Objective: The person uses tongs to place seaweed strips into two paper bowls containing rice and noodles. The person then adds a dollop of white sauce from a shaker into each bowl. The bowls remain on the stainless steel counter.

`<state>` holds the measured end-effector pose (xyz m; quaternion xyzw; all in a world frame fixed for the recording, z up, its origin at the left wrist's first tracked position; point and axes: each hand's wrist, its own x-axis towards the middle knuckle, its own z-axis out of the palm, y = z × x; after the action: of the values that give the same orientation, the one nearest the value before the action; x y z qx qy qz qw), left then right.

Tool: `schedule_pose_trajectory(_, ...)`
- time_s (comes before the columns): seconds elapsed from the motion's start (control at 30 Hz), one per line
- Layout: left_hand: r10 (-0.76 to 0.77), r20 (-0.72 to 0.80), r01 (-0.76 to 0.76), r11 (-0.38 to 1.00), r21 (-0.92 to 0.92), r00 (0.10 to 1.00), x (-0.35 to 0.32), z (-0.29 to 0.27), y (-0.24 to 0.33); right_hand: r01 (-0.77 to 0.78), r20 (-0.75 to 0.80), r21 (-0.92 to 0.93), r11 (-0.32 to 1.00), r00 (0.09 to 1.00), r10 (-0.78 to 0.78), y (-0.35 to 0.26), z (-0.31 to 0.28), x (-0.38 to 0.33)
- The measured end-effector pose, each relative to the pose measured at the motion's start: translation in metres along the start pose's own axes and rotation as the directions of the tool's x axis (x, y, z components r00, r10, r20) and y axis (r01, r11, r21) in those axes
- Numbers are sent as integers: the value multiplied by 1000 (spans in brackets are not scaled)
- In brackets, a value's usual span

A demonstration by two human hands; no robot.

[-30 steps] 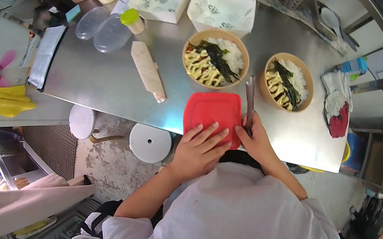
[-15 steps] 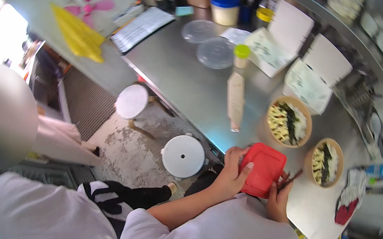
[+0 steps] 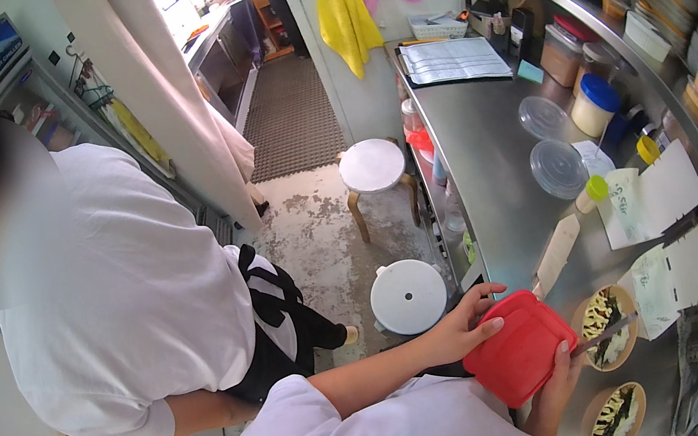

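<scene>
A square red plastic lid (image 3: 523, 349) with rounded corners is between my hands, over the counter's near edge; whatever lies under it is hidden. My left hand (image 3: 470, 326) grips its left side, thumb on top and some fingers raised. At the lower right corner, my right hand (image 3: 558, 387) pinches the lid, and a thin dark utensil (image 3: 606, 332) sticks out from that hand toward the bowls. Just right of it stands a round paper bowl (image 3: 624, 295) with rice, dark seaweed strips and sauce-striped yellowish food. A second, similar bowl (image 3: 642, 409) is nearer me.
Farther along the steel counter (image 3: 486, 160) lie a sauce bottle with a green cap (image 3: 595, 188), clear round lids (image 3: 558, 169) and open white boxes (image 3: 652, 202). A co-worker (image 3: 122, 281) stands close on my left. Two stools (image 3: 408, 296) are on the floor.
My view has swung left, so the counter and bowls sit farther right. Both hands still hold the red lid. The utensil now points over the far bowl.
</scene>
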<state>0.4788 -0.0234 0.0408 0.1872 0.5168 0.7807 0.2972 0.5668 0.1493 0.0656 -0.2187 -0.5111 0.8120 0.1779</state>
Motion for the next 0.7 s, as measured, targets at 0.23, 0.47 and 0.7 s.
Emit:
schedule_pose_trajectory(0.23, -164, -105, 188, 940, 284, 981, 19, -17, 7, -84, 55, -102, 991, 994, 90, 1, 18, 8)
schedule_pose_trajectory(0.47, -155, -151, 212, 833, 511, 976, 36, -15, 22, 39, 176, -398, 917, 984, 35, 7, 4, 45)
schedule_pose_trajectory(0.7, -208, -90, 227, 891, 393, 974, 44, -30, 21, 66, -29, -266, 962, 997, -77, 23, 7, 52)
